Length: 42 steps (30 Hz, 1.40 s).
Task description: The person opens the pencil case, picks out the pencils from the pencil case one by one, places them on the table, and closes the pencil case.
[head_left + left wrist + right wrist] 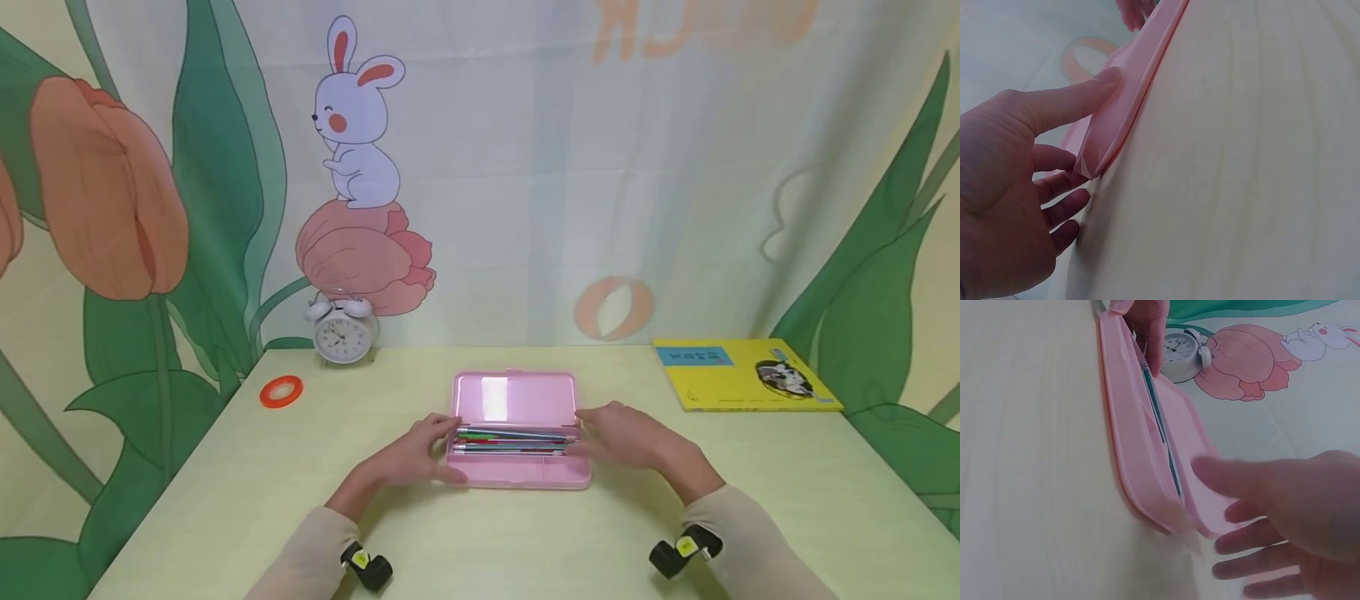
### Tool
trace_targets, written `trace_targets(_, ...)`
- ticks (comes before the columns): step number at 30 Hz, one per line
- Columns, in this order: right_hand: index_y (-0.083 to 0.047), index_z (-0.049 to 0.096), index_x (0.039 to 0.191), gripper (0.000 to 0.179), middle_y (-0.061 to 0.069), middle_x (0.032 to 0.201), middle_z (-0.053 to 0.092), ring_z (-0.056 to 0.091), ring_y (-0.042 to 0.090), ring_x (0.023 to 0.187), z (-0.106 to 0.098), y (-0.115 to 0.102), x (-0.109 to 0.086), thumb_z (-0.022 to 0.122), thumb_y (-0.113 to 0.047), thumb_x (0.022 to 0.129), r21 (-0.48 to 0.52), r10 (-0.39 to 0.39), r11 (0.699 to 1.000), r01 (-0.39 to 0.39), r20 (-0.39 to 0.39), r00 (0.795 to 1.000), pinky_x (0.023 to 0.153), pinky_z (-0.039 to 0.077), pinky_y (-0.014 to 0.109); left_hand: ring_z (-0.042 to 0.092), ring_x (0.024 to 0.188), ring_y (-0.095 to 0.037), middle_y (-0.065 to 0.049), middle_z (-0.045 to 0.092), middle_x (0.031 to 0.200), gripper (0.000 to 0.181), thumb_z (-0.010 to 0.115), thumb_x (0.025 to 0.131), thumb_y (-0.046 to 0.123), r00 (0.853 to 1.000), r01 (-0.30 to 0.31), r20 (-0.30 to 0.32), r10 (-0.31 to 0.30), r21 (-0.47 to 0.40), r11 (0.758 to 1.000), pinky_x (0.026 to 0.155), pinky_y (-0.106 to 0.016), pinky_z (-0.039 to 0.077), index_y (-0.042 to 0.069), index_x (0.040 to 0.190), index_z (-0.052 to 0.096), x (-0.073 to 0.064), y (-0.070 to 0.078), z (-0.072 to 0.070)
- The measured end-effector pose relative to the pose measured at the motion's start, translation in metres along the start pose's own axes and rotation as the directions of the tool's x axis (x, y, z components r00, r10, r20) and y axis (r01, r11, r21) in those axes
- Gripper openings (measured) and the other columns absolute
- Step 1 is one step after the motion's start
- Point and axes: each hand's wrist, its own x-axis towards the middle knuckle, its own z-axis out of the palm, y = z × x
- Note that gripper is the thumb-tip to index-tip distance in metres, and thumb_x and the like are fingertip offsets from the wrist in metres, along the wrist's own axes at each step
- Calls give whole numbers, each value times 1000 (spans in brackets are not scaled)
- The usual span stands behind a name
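A pink pencil case lies with its lid raised at the middle of the table. Several pencils lie lengthwise inside it. My left hand holds the case's left end, thumb on the front wall and fingers round the side, as the left wrist view shows the hand. At the right end is my right hand. In the right wrist view that hand has its fingers loosely spread beside the case, with nothing in its grasp; the near end of the case is blurred.
A white alarm clock stands at the back left, near an orange-red ring, perhaps a tape roll. A yellow book lies at the back right. Behind the table hangs a printed curtain.
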Motion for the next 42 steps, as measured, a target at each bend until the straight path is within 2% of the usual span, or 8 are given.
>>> trace_targets(4, -1, 73, 118, 33, 10, 108, 74, 68, 29, 103, -1, -7, 0, 72, -24, 93, -56, -55, 997, 47, -139, 989, 91, 55, 46, 30, 141, -34, -13, 37, 151, 94, 85, 79, 37, 1000, -2, 4, 2, -2, 1000, 115, -60, 25, 9, 155, 37, -1, 0, 1)
trace_targets(7, -1, 76, 110, 20, 7, 100, 75, 70, 23, 94, 2, -15, 4, 73, -6, 91, -24, -105, 994, 102, -195, 975, 86, 57, 40, 30, 141, -35, -13, 37, 151, 94, 85, 79, 38, 1000, 2, 2, -2, -6, 1000, 114, -61, 25, 9, 155, 37, -1, 1, 1)
trace_targets(10, -2, 78, 105, 18, 5, 94, 75, 68, 15, 83, 6, -24, 10, 73, 2, 88, 7, -149, 988, 154, -211, 966, 80, 58, 33, 31, 140, -34, -13, 38, 149, 94, 85, 79, 37, 1000, 4, -3, -4, -9, 1000, 114, -60, 25, 9, 155, 37, -1, 1, 1)
trace_targets(16, 0, 79, 96, 12, 8, 85, 74, 58, 9, 68, 11, -42, 27, 72, 5, 88, 29, -242, 968, 250, -167, 956, 69, 56, 25, 32, 139, -34, -13, 39, 148, 95, 85, 79, 35, 1000, 3, -6, -4, -14, 1000, 115, -59, 25, 7, 155, 36, -4, 0, 1)
trace_targets(21, -3, 76, 81, 12, 2, 72, 68, 50, 10, 62, 16, -53, 39, 70, 5, 88, -63, -317, 948, 311, -115, 942, 61, 48, 22, 31, 139, -33, -13, 39, 148, 95, 85, 79, 36, 1000, 11, 0, -11, -19, 1000, 115, -59, 25, 8, 155, 35, -3, -1, 1)
trace_targets(31, -10, 72, 83, 16, -5, 73, 59, 49, 13, 65, 16, -77, 52, 65, 3, 89, -273, -211, 941, 200, -12, 977, 62, 47, 28, 31, 139, -34, -13, 38, 149, 96, 85, 79, 35, 1000, 6, 2, -6, -21, 1000, 115, -59, 25, 8, 156, 34, -1, 0, -2)
trace_targets(38, -11, 74, 87, 12, -2, 77, 61, 50, 13, 65, 21, -84, 57, 68, -1, 90, -383, -312, 877, 289, 4, 950, 62, 51, 29, 33, 136, -33, -12, 39, 147, 94, 84, 81, 34, 1000, 0, 12, 1, -29, 1000, 114, -58, 26, 7, 156, 34, -2, -1, -4)
trace_targets(42, -11, 77, 90, 11, -1, 79, 64, 53, 13, 67, 25, -81, 58, 69, -3, 91, -368, -312, 884, 287, -10, 950, 65, 53, 29, 33, 136, -33, -12, 39, 148, 94, 84, 81, 35, 1000, -7, 15, 8, -35, 999, 114, -59, 26, 7, 156, 34, -2, -2, -2)
